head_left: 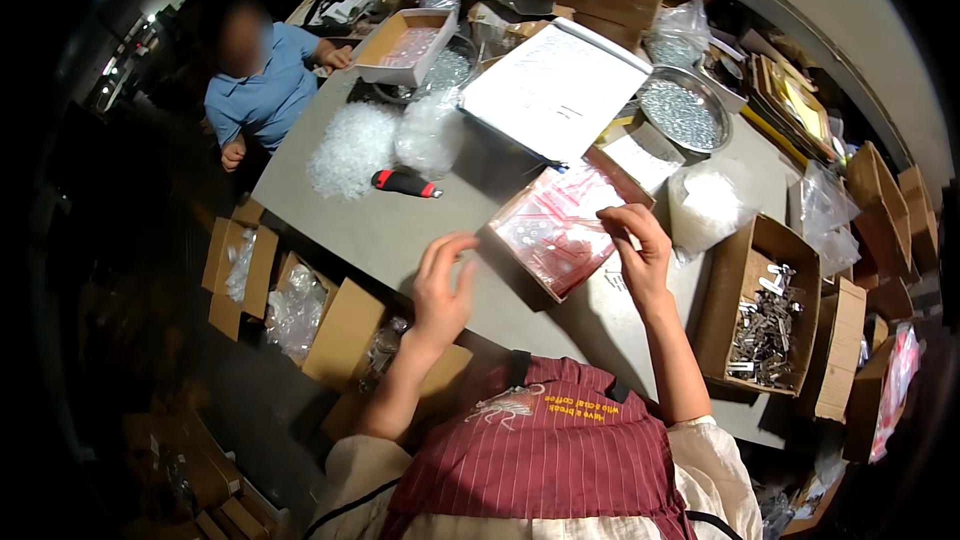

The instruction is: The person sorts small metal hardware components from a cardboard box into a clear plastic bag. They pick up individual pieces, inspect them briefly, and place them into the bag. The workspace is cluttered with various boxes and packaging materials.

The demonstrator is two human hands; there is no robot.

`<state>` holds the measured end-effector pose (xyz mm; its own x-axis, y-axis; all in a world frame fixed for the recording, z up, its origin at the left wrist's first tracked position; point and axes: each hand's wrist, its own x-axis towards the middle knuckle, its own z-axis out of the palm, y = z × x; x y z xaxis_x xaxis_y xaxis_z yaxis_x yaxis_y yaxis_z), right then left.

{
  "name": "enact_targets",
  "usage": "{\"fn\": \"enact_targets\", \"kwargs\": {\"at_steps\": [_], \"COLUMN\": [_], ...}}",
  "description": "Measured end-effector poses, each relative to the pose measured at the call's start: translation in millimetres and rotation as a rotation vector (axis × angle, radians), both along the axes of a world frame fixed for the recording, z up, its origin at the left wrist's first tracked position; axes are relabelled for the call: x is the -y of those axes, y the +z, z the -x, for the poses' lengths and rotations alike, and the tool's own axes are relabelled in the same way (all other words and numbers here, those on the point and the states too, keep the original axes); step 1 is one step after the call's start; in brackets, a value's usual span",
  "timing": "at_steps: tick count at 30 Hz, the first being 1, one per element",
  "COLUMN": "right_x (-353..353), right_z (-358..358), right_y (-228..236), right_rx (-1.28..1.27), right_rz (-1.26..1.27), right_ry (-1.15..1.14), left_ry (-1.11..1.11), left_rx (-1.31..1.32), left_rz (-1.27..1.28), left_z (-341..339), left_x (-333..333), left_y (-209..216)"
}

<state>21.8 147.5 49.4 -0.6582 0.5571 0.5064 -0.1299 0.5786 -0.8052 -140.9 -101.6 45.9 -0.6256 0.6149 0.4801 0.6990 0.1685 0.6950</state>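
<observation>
A cardboard box (541, 285) of small clear plastic bags (560, 220) with red markings sits on the grey table in front of me. My right hand (642, 248) is over its right side, fingers pinched together near the bags. Whatever is between those fingertips, if anything, is too small to make out. My left hand (443, 285) hovers left of the box, apart from it. Its fingers are spread and slightly blurred, with nothing in them. Beyond the box lies a white paper sheet on a clipboard (555, 90).
A red and black utility knife (405, 184) lies beside a pile of clear plastic pieces (350, 150). Metal bowl of small parts (685, 112) stands far right; a carton of metal clips (765, 325) is nearer. A person in blue (262, 80) is at the table's far left.
</observation>
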Motion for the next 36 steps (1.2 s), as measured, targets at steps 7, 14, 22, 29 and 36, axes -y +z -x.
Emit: {"fn": "enact_targets", "kwargs": {"at_steps": [7,14,22,29,36], "right_x": [-14.6,14.0,-15.6,-10.1,1.1], "right_z": [4.6,-27.8,-69.5,-79.0,-110.4], "right_y": [7.8,32.7,-52.8,-100.3,-107.3], "right_rx": [0.013,-0.045,0.456,0.712,0.940], "right_rz": [-0.548,-0.629,-0.025,-0.433,-0.494], "right_ry": [-0.239,-0.066,-0.283,-0.289,-0.276], "left_ry": [-0.189,-0.290,-0.329,-0.392,-0.505], "left_rx": [-0.056,-0.304,-0.042,0.141,-0.036], "left_rz": [-0.090,-0.071,0.035,0.052,0.042], "left_z": [-30.0,-39.3,-62.2,-92.2,-113.9], "left_x": [-88.1,-101.0,-82.6,-85.1,-84.7], "left_y": [27.1,54.9,26.6,19.8,-8.2]}}
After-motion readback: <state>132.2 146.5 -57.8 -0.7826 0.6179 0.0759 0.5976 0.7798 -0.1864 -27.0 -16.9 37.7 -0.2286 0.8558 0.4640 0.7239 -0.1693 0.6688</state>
